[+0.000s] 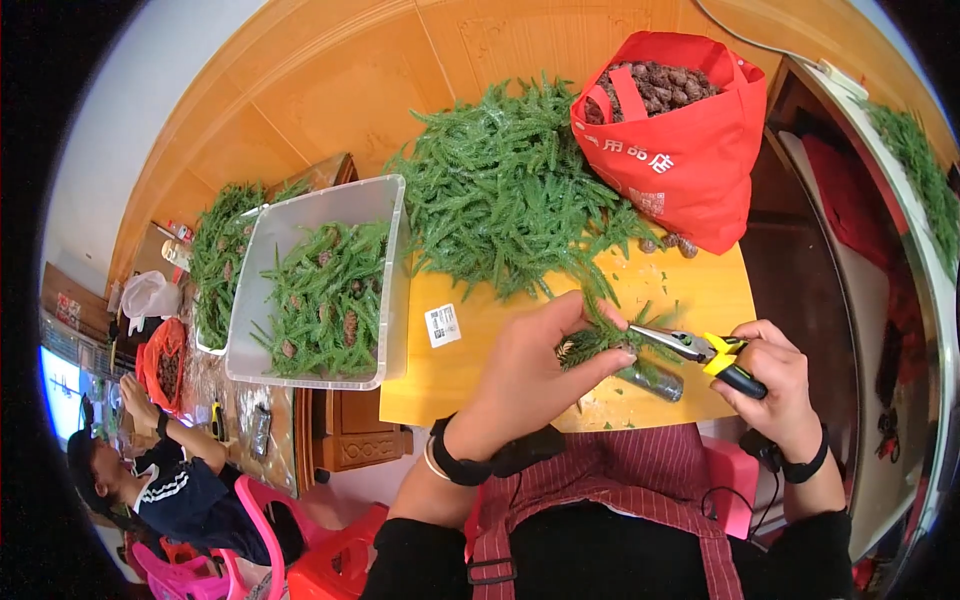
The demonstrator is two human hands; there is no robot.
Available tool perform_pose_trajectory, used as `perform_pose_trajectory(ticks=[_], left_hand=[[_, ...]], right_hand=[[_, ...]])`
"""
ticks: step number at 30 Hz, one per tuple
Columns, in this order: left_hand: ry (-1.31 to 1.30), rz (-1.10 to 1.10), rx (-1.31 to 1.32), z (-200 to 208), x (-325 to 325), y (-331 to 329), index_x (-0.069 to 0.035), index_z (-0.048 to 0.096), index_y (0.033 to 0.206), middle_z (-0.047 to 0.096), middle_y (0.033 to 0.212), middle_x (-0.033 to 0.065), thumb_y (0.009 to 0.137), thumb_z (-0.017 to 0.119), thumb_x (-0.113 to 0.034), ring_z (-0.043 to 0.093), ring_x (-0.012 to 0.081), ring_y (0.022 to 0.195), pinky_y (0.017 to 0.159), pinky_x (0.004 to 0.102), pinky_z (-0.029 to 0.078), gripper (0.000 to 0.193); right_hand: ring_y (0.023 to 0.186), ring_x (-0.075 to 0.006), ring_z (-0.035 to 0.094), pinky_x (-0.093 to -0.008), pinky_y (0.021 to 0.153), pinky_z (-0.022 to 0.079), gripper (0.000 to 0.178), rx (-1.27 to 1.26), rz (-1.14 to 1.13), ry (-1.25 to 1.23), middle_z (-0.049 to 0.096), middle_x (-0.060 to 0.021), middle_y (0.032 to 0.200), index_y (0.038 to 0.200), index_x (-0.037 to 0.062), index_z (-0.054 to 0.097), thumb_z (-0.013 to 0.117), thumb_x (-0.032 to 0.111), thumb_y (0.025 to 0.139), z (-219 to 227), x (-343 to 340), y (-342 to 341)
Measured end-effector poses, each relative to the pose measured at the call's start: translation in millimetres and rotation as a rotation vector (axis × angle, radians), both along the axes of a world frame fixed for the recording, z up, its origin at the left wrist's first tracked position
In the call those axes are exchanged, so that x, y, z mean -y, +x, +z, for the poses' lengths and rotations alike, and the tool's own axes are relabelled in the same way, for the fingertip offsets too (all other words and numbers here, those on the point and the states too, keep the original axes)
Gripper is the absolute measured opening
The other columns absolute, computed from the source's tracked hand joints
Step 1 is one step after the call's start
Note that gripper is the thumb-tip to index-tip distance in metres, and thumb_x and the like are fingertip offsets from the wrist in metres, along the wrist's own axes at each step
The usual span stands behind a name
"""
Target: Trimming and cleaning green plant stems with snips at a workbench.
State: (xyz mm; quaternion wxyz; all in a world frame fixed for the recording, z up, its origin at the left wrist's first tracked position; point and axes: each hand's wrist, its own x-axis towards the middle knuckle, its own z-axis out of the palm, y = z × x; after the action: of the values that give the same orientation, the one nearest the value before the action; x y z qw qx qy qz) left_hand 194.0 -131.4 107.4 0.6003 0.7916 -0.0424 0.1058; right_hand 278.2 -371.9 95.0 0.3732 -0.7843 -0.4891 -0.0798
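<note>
My left hand (540, 355) pinches a green pine sprig (600, 335) between thumb and fingers, above the yellow tabletop. In my right hand (778, 375) is a pair of pliers (715, 355) with yellow and black handles. Their metal jaws reach to the sprig beside my left fingertips; whether they grip a stem there I cannot tell. Under the sprig lies a greyish cylindrical thing (655, 382), partly covered by green needles. Just beyond my hands a large heap of green pine sprigs (500, 190) covers the back of the table.
A red bag (690, 165) full of brown pine cones (665, 88) stands at the back right, with loose cones (685, 246) by its base. A clear plastic bin (398, 250) of sprigs with cones stands left. A white label (442, 325) lies nearby. Farther left, a co-worker (180, 480) sits at another table.
</note>
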Motion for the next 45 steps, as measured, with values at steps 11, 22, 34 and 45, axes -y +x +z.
perform_pose_trajectory(ticks=[11,22,34,45], left_hand=[[0.635,0.367,0.545,-9,18,3,-0.004,0.057,0.088,0.061,0.083,0.0111,0.064,0.073,-0.009,0.059,0.026,0.072,0.063,0.0307,0.047,0.029],[-0.488,-0.463,-0.082,-5,-22,20,0.0,0.037,0.125,0.051,0.114,0.0115,0.072,0.069,-0.026,0.05,0.0201,0.102,0.093,0.0346,0.034,0.068],[-0.218,-0.416,-0.251,4,-13,17,-0.002,0.051,0.102,0.053,0.098,0.0029,0.069,0.07,-0.01,0.047,0.0115,0.095,0.086,0.025,0.034,0.039],[-0.243,-0.312,-0.21,3,-9,16,0.0,0.048,0.111,0.052,0.1,0.0019,0.07,0.069,-0.005,0.048,0.0096,0.097,0.083,0.0239,0.039,0.046]], right_hand=[[0.063,-0.0307,0.053,-0.0366,0.066,0.046,0.028,-0.058,-0.12,0.086,0.045,-0.0112,0.058,0.06,0.0012,0.044,0.071,0.007,0.06,-15,-16,-10],[0.07,-0.0297,0.056,-0.034,0.06,0.045,0.027,-0.042,0.135,0.099,0.048,-0.0079,0.057,0.062,0.0018,0.048,0.072,0.013,0.057,-12,-5,7],[0.073,-0.0289,0.057,-0.0351,0.067,0.045,0.025,-0.171,0.123,0.09,0.053,-0.0064,0.06,0.064,0.0024,0.052,0.072,0.016,0.059,-17,-1,9],[0.07,-0.0287,0.057,-0.0357,0.071,0.046,0.023,-0.26,0.109,0.077,0.052,-0.0072,0.06,0.065,0.002,0.053,0.07,0.018,0.063,-19,0,5]])
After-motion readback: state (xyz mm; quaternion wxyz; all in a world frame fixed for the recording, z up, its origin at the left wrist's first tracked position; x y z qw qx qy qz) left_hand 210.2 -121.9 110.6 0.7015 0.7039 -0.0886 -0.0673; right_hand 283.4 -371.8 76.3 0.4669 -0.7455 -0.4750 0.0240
